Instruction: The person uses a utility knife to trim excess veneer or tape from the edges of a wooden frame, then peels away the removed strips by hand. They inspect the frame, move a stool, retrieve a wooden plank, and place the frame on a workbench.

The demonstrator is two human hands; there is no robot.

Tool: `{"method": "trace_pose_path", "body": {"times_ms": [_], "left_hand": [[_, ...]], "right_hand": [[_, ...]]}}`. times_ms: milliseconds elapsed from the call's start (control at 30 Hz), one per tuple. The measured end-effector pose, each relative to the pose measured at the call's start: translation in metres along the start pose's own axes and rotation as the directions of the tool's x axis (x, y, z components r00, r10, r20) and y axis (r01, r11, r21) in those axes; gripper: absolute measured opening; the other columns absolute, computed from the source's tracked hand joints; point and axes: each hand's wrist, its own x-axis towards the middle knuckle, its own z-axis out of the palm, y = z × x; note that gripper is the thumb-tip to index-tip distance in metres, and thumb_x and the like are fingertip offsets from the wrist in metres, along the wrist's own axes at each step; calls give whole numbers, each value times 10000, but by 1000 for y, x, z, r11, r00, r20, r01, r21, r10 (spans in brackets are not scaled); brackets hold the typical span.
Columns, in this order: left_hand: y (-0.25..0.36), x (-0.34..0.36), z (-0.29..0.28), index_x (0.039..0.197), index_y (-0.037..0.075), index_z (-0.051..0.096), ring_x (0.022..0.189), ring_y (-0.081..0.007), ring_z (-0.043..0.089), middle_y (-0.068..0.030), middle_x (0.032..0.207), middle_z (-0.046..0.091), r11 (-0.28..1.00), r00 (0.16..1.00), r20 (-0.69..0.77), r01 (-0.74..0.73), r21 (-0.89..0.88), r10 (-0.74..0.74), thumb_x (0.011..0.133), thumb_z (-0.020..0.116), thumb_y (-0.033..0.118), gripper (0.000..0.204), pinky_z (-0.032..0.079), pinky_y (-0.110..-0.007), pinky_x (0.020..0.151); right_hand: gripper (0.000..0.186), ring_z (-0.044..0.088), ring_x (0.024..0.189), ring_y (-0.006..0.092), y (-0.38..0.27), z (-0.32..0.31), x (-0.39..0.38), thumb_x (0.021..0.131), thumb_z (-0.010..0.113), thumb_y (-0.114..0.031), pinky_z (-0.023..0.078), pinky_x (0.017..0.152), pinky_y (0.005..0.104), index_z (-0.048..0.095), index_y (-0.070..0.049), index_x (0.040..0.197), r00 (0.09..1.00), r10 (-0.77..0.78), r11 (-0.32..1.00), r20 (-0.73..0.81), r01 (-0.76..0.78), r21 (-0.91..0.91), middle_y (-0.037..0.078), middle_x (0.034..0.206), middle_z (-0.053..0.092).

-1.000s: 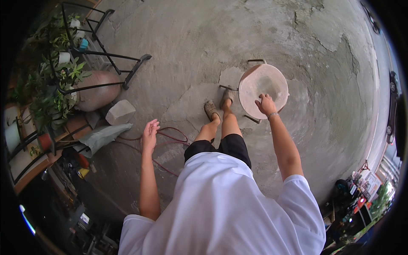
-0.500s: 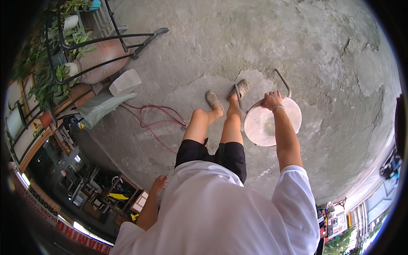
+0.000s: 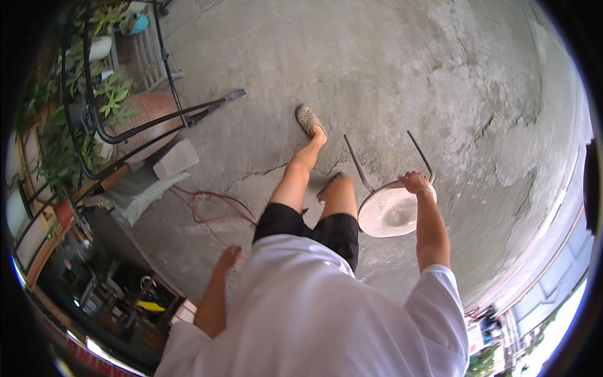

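Note:
A round, whitish stool [image 3: 392, 210] with a worn seat and bent metal legs tilts in front of me on the right. My right hand [image 3: 414, 182], a bracelet at its wrist, is closed around the far rim of the seat. Two legs stick out away from me past that rim; the rest of the frame is hidden under the seat. By my left side hangs my left hand [image 3: 231, 256], holding nothing, its fingers loosely apart. I am stepping over the ground, left foot ahead in a beige clog [image 3: 308, 118].
Cracked concrete ground [image 3: 389, 75] stretches ahead. To the left lie a reddish hose [image 3: 210, 210], a pale block [image 3: 176, 158] and a grey-green sheet [image 3: 135, 195]. Beyond them are a black metal frame [image 3: 169, 119], a large clay pot [image 3: 147, 119] and several plants.
My right hand has tipped the stool, so its seat looks narrower and both legs show. My left foot has swung forward and my right foot is now behind. The surroundings have shifted as I walk.

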Motion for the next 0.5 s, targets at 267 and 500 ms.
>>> {"method": "trace_pose_path", "body": {"times_ms": [267,500], "left_hand": [[262,18,-158,1324,48,612,1055,-205,678,-121,1221,692,908,878,-417,-352,-228,235,1061,524,352,411,517,-338,912],[370,47,-194,1330,54,604,1076,-238,672,-110,1211,695,955,899,-332,-236,182,285,1047,557,328,396,511,-358,930]], "right_hand": [[623,444,1396,315,-14,-184,53,947,558,-609,372,1126,536,646,-113,1314,985,108,984,-133,-125,-129,117,1442,556],[616,530,1318,331,7,-385,136,940,528,-649,403,1099,522,683,-126,1226,971,119,981,-205,-147,-127,125,1357,625]]}}
